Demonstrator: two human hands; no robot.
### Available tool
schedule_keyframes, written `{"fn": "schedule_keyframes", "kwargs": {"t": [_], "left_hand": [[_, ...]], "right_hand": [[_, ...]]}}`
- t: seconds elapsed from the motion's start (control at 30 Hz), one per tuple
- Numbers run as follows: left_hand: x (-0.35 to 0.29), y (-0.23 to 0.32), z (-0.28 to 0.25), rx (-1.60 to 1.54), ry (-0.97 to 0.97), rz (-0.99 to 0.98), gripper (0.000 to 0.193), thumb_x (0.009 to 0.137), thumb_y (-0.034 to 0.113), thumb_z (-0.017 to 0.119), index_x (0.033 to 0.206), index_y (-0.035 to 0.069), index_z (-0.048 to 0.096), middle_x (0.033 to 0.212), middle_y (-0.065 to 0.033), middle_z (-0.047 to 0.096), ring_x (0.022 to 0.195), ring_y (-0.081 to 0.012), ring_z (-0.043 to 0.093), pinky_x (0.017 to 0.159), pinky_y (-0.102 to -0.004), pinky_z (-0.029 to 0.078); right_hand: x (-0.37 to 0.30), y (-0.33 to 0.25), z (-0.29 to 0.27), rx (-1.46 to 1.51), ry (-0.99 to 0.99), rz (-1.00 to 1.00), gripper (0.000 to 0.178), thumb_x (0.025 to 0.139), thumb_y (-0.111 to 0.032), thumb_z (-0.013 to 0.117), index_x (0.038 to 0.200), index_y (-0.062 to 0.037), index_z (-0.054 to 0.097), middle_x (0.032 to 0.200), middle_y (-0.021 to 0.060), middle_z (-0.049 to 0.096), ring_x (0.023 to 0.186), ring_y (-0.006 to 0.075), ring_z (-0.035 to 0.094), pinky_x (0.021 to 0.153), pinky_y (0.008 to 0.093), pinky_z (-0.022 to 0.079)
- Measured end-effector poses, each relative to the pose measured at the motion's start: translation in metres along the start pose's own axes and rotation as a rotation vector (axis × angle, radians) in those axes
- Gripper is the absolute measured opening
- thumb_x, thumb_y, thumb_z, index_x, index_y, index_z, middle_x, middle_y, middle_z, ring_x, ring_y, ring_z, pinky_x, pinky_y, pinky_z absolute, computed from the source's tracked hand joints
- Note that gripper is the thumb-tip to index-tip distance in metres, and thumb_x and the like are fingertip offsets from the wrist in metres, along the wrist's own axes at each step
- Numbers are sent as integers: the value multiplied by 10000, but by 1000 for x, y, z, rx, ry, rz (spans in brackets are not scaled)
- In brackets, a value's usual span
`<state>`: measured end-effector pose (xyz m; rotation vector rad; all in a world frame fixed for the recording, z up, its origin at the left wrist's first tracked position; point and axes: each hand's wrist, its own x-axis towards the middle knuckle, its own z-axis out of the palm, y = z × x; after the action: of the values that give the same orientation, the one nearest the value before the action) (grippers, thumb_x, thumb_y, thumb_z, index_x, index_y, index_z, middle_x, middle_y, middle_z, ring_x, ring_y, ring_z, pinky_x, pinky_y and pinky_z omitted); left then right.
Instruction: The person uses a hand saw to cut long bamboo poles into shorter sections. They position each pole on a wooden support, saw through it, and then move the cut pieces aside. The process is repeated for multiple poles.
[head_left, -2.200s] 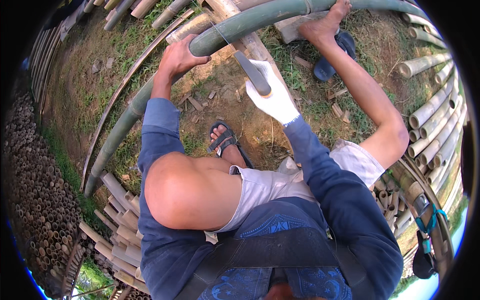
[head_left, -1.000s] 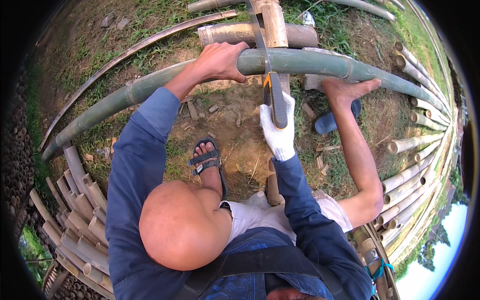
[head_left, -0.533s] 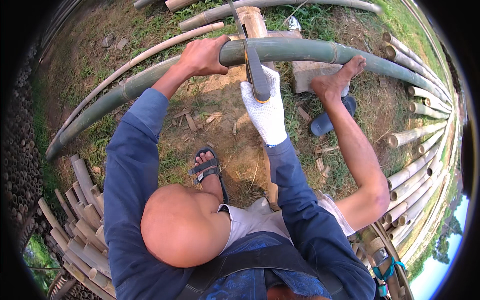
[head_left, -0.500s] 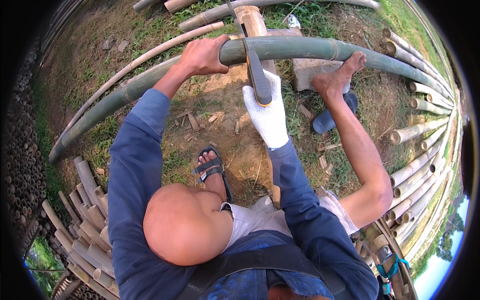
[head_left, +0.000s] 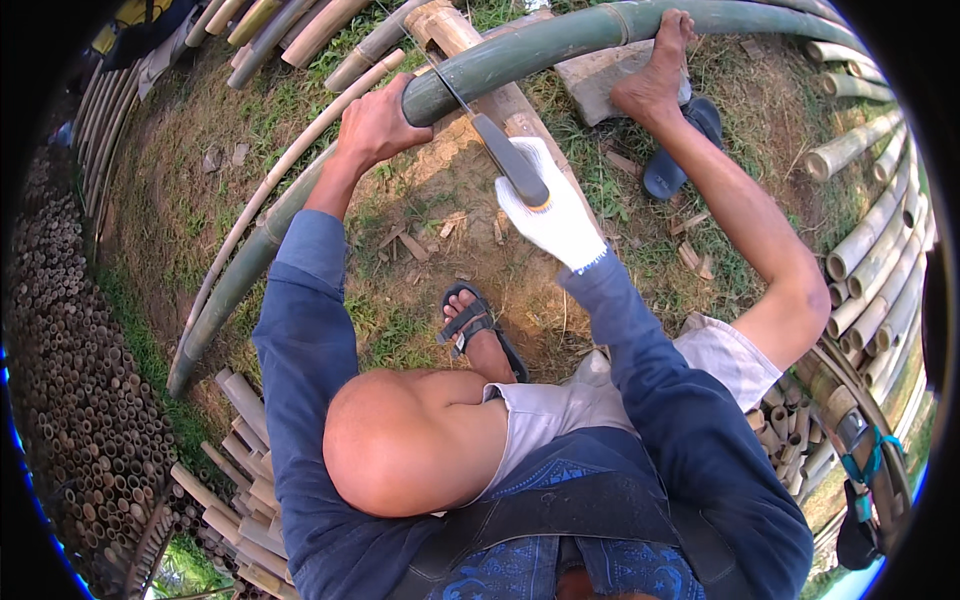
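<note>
My left hand (head_left: 378, 125), bare, is wrapped over a thick green bamboo pole (head_left: 545, 50). In a white knit glove, my right hand (head_left: 550, 205) grips the grey handle of a handsaw (head_left: 508, 160). The saw's thin blade lies across the pole just right of my left hand, and its far end reaches beyond the pole. How deep the blade sits cannot be made out. My bare right foot (head_left: 652, 82) presses on the pole farther right. Under the pole, near the blade, runs a pale wooden beam (head_left: 520, 118).
A stone-like block (head_left: 590, 82) lies beneath the pole near my foot, beside a loose dark slipper (head_left: 665, 172). A thinner bamboo pole (head_left: 262, 195) curves alongside at left. Cut bamboo poles (head_left: 865, 235) lie at right, with stacked bamboo ends (head_left: 85, 400) far left. Wood chips (head_left: 410, 245) dot the ground.
The handsaw has been drawn back toward me, so its handle now sits just clear of the pole's near side. My view has turned, and both hands keep their grip.
</note>
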<state>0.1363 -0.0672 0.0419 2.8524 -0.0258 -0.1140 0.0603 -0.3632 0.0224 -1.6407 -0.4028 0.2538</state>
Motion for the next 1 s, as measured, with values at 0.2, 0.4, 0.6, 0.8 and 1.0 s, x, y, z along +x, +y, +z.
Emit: {"fn": "schedule_keyframes", "kwargs": {"t": [0.2,0.4,0.6,0.8,1.0], "left_hand": [[-8,-21,3,24,10,0,903,708,470,863,1490,94,612,1152,-260,803,1063,-444,776,981,-531,605],[-17,-26,7,-6,5,-26,926,687,462,866,1499,98,611,1151,-257,804,1050,-444,779,983,-529,607],[1,1,-2,17,-7,0,921,706,470,868,1513,104,619,1210,-237,803,1104,-421,775,1012,-517,598],[-12,-19,-3,-2,12,-9,918,696,461,864,1505,100,624,1199,-251,801,1116,-427,773,1014,-518,599],[-13,-19,-1,-13,-9,-37,918,691,455,855,1507,105,623,1193,-244,804,1087,-434,777,1010,-515,599]], "right_hand": [[-66,-20,2,-216,65,-119,512,957,-44,792,1423,-64,581,1174,139,721,1036,217,742,923,328,585],[-210,-70,-60,-435,-96,90,550,921,35,758,1433,-31,567,1312,144,656,1199,253,694,1041,360,551],[17,25,29,-162,151,-224,493,953,-68,808,1386,-55,574,1178,169,705,1058,226,724,955,349,583],[-110,-24,-16,-272,57,-49,539,927,-18,801,1419,-66,589,1159,132,726,1020,235,745,914,341,590],[-167,-43,-43,-358,-44,93,626,883,43,789,1468,-18,573,1294,137,695,1152,235,712,1048,341,550]]}}
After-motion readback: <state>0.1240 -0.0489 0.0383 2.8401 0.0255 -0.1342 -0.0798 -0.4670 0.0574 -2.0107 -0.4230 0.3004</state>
